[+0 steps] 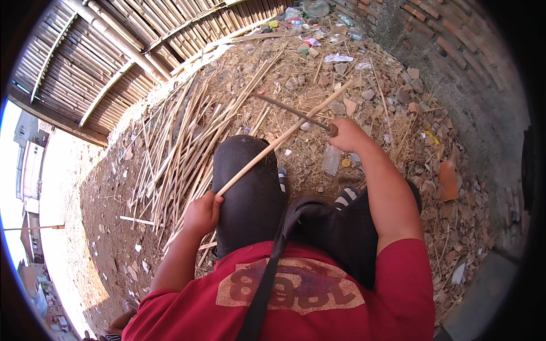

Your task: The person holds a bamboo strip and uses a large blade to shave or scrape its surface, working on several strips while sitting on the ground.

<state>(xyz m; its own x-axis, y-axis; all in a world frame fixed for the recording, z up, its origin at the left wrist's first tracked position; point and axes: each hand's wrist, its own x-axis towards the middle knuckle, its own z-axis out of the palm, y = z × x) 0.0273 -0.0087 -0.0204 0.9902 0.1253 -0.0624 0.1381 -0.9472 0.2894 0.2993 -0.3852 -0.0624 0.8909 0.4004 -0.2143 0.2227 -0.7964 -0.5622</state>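
Observation:
My left hand point(201, 213) is closed round the near end of a long pale bamboo strip point(284, 137), which slants up to the right across my bent left knee point(242, 165). In my right hand point(348, 135) is the handle of a long dark knife point(293, 110), with its blade pointing to the far left. The blade crosses the strip beyond my knee; whether they touch I cannot tell. A loose pile of split bamboo strips point(176, 153) lies on the ground to the left of my knee.
A bamboo slat wall point(102, 54) rises at the far left, and a brick wall point(455, 42) stands on the right. Rubble, straw and litter point(338, 58) cover the ground ahead. A broken orange brick piece point(448, 181) lies to the right. A clear plastic piece point(331, 160) is near my feet.

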